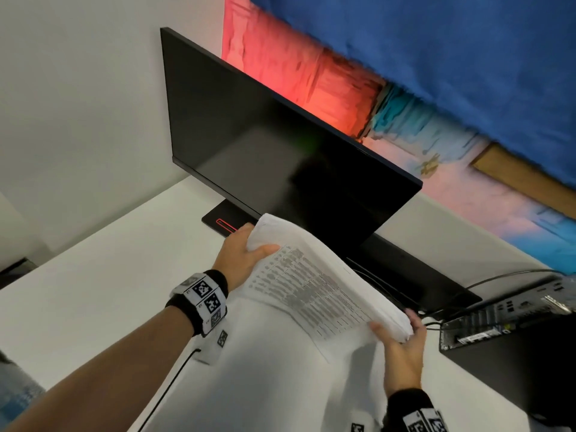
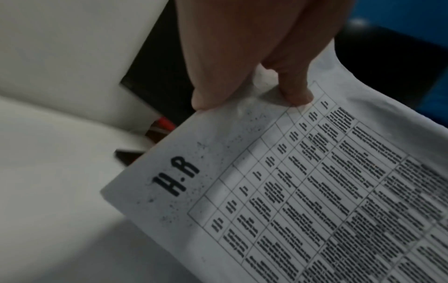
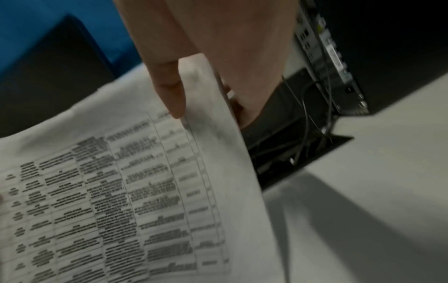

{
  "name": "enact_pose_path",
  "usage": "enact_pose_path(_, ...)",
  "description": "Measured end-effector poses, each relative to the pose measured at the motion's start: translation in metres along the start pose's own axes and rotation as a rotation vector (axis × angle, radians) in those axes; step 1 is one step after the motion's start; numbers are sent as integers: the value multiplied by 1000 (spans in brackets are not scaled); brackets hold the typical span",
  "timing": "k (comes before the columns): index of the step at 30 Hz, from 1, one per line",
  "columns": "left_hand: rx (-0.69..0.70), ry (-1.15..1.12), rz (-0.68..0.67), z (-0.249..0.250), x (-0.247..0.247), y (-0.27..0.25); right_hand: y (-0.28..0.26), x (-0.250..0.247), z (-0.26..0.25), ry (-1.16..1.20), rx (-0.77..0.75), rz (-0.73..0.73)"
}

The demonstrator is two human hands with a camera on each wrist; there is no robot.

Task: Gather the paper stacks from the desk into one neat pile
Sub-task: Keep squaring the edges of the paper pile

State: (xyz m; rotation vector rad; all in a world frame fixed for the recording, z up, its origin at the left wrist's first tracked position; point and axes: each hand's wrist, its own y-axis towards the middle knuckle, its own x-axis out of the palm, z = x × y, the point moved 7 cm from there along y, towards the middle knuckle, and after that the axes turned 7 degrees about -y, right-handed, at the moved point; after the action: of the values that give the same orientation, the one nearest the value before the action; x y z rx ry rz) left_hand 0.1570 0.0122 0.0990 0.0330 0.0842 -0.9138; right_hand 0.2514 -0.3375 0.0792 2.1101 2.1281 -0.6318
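A thick stack of white printed paper (image 1: 314, 288) with a table of text on its top sheet is held up off the white desk (image 1: 103, 291), in front of the monitor. My left hand (image 1: 246, 254) grips its far left corner, thumb on top and fingers underneath. My right hand (image 1: 402, 341) grips the near right corner the same way. In the left wrist view the top sheet (image 2: 303, 191) reads "H.R", with my thumb (image 2: 295, 90) pressed on it. The right wrist view has my thumb (image 3: 169, 92) on the sheet (image 3: 135, 191) and my fingers behind the edge.
A black monitor (image 1: 280, 151) stands right behind the stack, its base (image 1: 224, 222) at the left. A black computer case (image 1: 511, 338) with cables (image 1: 498, 275) lies on the desk at the right. White cloth (image 1: 280, 385) with a thin black cable covers the near foreground.
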Motion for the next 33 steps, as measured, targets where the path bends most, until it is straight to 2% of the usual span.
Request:
enact_pose_path(2,153,89,-67,35,3,0,-7,-7,-35,-98,-223,-16)
enact_pose_path(5,424,280,-224,93,22,-10,-22,5,-71,-321,-506,-147)
enact_pose_path(8,624,439,-340,135,37,-25,-38,24,-88,-378,-613,-289)
enact_pose_path(10,699,469,-373,153,41,-34,-48,30,-90,-354,-648,-316)
enact_pose_path(13,787,528,-277,171,39,-44,-61,35,-86,-308,-669,-255)
enact_pose_path(15,815,561,-92,173,30,-48,-66,37,-81,-253,-657,-209)
enact_pose_path(17,732,504,130,163,12,-51,-65,40,-75,-156,-599,-204)
enact_pose_path(18,641,448,208,151,1,-52,-65,44,-74,-94,-553,-219)
enact_pose_path(20,358,346,264,105,-20,-49,-66,54,-68,16,-454,-261)
enact_pose_path(21,174,289,228,78,-29,-48,-67,61,-64,55,-403,-275)
enact_pose_path(23,-191,120,48,17,-40,-50,-71,78,-53,115,-291,-293)
enact_pose_path(24,-327,37,-63,-6,-43,-56,-73,89,-47,130,-234,-304)
enact_pose_path(25,-394,-43,-154,-23,-46,-63,-76,101,-42,136,-186,-312)
enact_pose_path(27,-381,-174,-193,-42,-61,-71,-80,129,-30,125,-119,-333)
enact_pose_path(29,-331,-200,-97,-50,-90,-72,-86,162,-19,106,-47,-359)
enact_pose_path(33,-279,38,23,-67,-163,-60,-104,232,-3,20,26,-504)
